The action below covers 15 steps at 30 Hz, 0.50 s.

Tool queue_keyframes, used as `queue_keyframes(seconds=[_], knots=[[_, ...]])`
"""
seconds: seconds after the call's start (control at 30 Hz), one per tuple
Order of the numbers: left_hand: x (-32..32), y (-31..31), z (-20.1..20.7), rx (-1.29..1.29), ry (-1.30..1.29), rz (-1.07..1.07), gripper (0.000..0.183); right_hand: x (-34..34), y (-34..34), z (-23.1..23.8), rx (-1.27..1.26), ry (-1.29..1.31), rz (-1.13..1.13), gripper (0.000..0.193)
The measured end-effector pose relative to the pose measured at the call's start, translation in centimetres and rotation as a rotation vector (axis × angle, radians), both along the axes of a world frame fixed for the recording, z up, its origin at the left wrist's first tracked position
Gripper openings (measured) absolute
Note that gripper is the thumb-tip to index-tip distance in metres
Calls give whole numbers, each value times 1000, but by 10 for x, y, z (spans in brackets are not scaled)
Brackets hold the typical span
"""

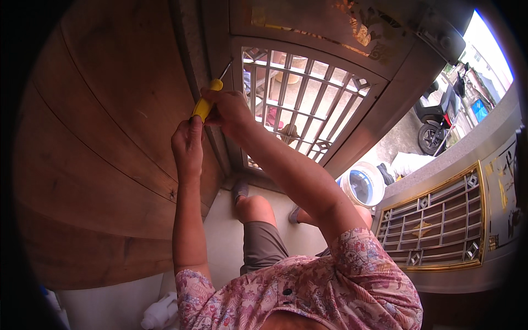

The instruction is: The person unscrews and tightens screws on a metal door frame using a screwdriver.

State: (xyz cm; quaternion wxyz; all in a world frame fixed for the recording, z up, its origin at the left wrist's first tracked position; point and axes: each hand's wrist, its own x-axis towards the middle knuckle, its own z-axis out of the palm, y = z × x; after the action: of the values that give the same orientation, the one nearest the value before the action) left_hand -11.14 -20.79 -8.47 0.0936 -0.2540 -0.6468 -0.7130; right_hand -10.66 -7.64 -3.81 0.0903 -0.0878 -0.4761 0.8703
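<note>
Nearest the camera is the floral shirt (308, 294) on the person's chest, below the barred door (379, 63), which serves as the landmark. At that door's left edge is a yellow screwdriver (202, 108), its shaft slanting up toward the frame beside the grille's upper left corner; whether the tip touches cannot be told. The right hand (230, 111) has its fingers wrapped around the handle. The left hand (188, 144) pinches the handle's butt end, thumb laid along it, other fingers curled and partly hidden. The wooden panel (104, 143) stands left of the door. The step in hand looks like working the tip at the frame; the next move probably calls for a firm, two-handed grip with the shaft kept aligned.
</note>
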Motion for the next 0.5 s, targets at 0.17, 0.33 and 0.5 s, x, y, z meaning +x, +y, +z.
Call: queue_keyframes(seconds=[0.17,0.33,0.5], knots=[[6,2,15,-144,-43,61,33,1,1,-2,27,-5,-5,27],[14,1,22,-388,524,435,20,2,4,1,-14,21,-23,26],[17,-1,31,-568,673,531,27,3,-1,0,-8,31,17,26]])
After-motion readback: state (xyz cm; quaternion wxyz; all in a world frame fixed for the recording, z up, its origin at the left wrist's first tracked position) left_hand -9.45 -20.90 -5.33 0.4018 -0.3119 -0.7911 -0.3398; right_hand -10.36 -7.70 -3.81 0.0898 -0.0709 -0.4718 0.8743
